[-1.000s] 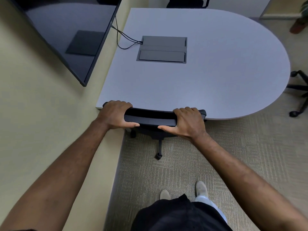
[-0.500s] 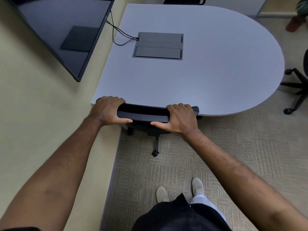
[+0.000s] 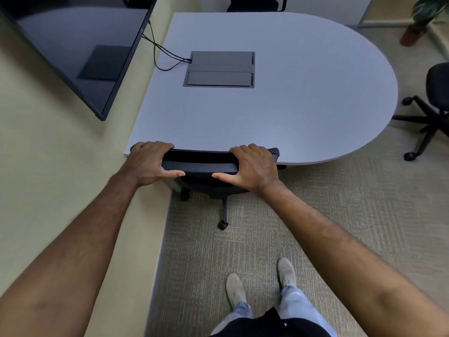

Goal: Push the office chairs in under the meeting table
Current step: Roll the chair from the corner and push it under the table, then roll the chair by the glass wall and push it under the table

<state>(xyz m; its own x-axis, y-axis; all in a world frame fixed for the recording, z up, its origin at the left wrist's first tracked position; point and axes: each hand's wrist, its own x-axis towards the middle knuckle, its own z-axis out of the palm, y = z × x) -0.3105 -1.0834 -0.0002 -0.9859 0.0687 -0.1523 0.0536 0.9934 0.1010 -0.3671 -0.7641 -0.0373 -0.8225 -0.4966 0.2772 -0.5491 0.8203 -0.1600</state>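
Note:
A black office chair [image 3: 201, 164] stands against the near edge of the grey meeting table [image 3: 303, 105], its seat hidden under the top. Only the top of its backrest, one leg and two castors show. My left hand [image 3: 150, 162] grips the left end of the backrest top, fingers curled over it, thumb along the near side. My right hand [image 3: 252, 166] grips the right end the same way. A second black chair [image 3: 435, 105] stands out from the table's rounded right end. A third chair [image 3: 255, 3] is at the far side.
A large dark screen [image 3: 73, 49] hangs on the cream wall at left, with cables running to a grey cable box [image 3: 221, 69] set in the table top. A potted plant [image 3: 418, 23] stands at the far right. My feet are on beige carpet [image 3: 340, 215].
The chair has slid a little further in against the table edge, both hands still on the backrest. The camera has tilted, so more of the right chair shows.

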